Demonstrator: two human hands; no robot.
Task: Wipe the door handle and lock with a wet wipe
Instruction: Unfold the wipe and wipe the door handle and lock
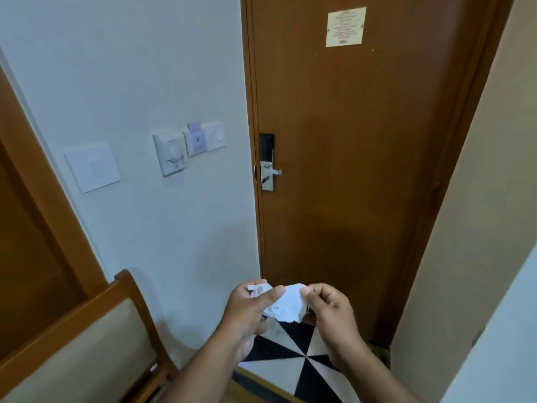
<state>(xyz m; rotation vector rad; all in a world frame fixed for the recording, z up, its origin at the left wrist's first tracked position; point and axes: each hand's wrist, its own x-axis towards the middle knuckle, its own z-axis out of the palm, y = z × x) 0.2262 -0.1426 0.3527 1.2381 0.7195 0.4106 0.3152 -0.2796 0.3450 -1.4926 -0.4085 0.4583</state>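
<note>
At the far left stands a brown wooden panel (26,257), and below it the cream-cushioned, wood-framed chair back (87,338) fills the lower left corner. On the white painted wall (130,68) sit a plain white square plate (92,167), then a white dial control (171,154), then a white key-card switch (205,138) with a pale lilac card in its slot.

Low in the middle, the left hand (250,309) pinches one end of a crumpled white wet wipe (286,305) between thumb and fingers, with a small white packet scrap tucked behind them. The right hand (328,309) grips the wipe's other end, thumb on top, so the wipe stretches between both hands above the black-and-white triangle-patterned floor (293,353).

Well apart from the wipe, higher up, the brown wooden door (363,170) is shut. On its left edge are the black rectangular lock (266,145) and, just beneath, the silver lever door handle (271,171) on its steel plate. A cream paper notice (345,27) is fixed near the door's top. A beige wall (479,228) flanks the right.
</note>
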